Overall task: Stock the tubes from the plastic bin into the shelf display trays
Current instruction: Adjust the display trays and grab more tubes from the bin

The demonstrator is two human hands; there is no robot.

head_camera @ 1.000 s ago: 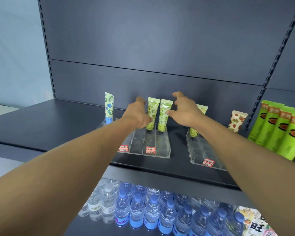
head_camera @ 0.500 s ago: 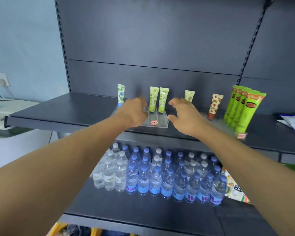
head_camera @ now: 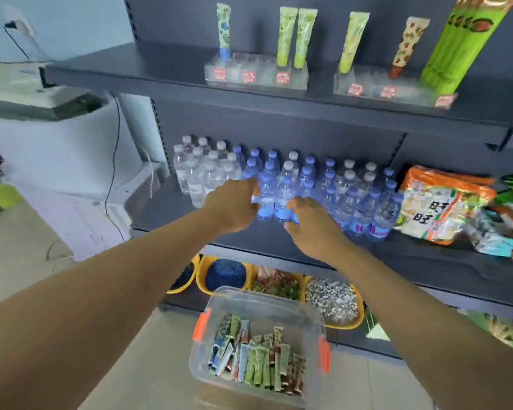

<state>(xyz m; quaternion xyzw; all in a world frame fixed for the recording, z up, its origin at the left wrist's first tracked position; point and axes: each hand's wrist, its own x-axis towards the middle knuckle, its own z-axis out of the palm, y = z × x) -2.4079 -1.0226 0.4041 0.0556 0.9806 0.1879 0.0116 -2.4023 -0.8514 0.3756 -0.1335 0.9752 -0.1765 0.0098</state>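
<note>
- The left hand hangs in the air in front of the water bottles, its grip loosely curled round nothing.
- The right hand is just beside it, fingers bent and relaxed, likewise holding nothing; the two hands are apart, with bottles showing in the gap between them.
- Neither hand plainly touches a bottle; from this angle I cannot tell for sure.
- Below the hands, on the floor, sits the clear plastic bin with orange latches, and the loose tubes lie inside it in a heap, green, blue and patterned ones mixed.
- On the top shelf stand two clear display trays, side by side.
- The left tray holds a blue-capped tube at its left end and two green tubes standing together towards the right.
- The right tray holds one green tube and a strawberry-print tube, with taller green tubes beyond.
- Snack bags lie to the right of the bottles.
</note>
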